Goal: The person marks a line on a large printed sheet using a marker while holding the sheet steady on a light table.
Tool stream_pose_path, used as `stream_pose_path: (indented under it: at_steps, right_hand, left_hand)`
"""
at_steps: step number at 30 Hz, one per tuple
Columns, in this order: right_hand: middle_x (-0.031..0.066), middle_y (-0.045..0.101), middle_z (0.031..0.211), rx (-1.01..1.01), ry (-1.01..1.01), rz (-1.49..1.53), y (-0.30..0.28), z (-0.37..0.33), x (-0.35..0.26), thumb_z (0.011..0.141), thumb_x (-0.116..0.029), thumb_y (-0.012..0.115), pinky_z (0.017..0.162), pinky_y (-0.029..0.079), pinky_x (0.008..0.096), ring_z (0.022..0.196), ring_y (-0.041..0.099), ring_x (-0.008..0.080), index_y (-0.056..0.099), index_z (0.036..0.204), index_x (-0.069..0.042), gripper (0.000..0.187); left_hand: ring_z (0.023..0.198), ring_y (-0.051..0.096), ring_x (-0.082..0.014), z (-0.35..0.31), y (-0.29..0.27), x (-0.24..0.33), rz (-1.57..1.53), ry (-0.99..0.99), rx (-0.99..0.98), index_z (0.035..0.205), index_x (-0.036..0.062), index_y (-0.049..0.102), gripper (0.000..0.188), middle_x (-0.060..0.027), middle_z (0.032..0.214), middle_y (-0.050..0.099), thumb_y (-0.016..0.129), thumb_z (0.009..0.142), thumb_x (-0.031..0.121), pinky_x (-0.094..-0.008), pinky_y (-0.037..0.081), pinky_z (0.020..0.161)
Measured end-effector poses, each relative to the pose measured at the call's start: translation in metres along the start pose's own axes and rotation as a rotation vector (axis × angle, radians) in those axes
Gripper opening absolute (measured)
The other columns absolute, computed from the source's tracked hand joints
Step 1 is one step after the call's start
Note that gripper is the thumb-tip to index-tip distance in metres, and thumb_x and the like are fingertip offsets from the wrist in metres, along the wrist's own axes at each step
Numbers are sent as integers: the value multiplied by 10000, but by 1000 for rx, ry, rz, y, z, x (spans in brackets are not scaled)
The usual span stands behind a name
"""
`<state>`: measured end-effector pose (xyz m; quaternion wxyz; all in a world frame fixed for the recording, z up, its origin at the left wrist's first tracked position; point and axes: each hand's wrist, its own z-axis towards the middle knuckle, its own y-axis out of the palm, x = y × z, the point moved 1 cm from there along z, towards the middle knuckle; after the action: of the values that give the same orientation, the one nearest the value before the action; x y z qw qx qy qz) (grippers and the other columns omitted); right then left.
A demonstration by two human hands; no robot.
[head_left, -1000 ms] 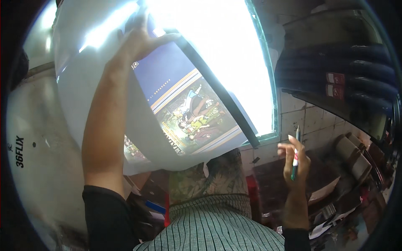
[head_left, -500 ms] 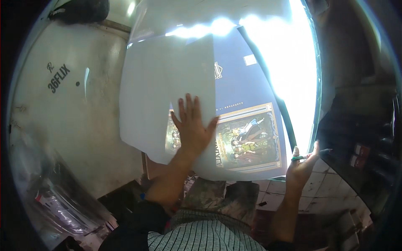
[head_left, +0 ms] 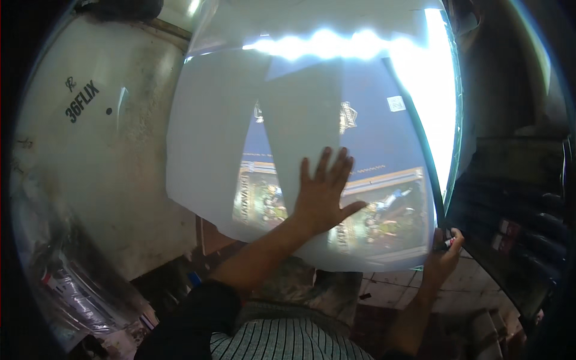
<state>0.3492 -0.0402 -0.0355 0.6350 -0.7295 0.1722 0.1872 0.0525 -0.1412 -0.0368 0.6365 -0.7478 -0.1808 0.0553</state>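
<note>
Spread over a brightly lit glass table is a wide sheet, pale grey with blue printed areas. A blue printed panel with a gold-framed illustration lies at its right, and a narrower printed wedge shows farther left. My left hand rests flat on the sheet's lower middle, fingers apart. At the lower right corner, my right hand curls around a slim pen-like thing, mostly hidden by the fingers. Whether it also pinches the sheet's corner I cannot tell.
A worn, pale board stands at the left. Clear plastic wrapping bunches at the lower left, and a black bundle lies at the upper left. Dark stacked items are on the right. White tiles cover the floor below.
The sheet has shifted right with my left hand on it, uncovering more of the left printed wedge. My right hand has moved slightly right and down, its fingers now curled closer.
</note>
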Motion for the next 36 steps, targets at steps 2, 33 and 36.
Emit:
stream_pose_path:
  at_steps: [2,33,36]
  right_hand:
    - [208,682,921,6,-11,-22,-1,-5,0,836,-450,792,757,509,443,861,667,380,535,1199,-50,598]
    - [89,605,949,108,3,124,-32,-73,37,953,-175,704,745,506,337,834,603,189,551,1193,-30,319]
    - [123,637,976,96,-158,-52,-41,-72,43,894,-192,775,764,531,366,850,638,237,569,1197,-32,400]
  left_hand:
    - [1531,117,-355,11,0,-9,-51,210,-25,1567,108,267,932,-114,1664,153,422,911,752,-667,58,1168]
    - [1528,79,-361,54,-15,9,4,110,-43,1558,143,318,894,-81,1656,185,398,912,757,-663,88,1178]
    - [1509,186,-314,75,-15,-30,-4,404,-38,1518,169,394,844,-64,1633,255,514,887,717,-628,111,1202]
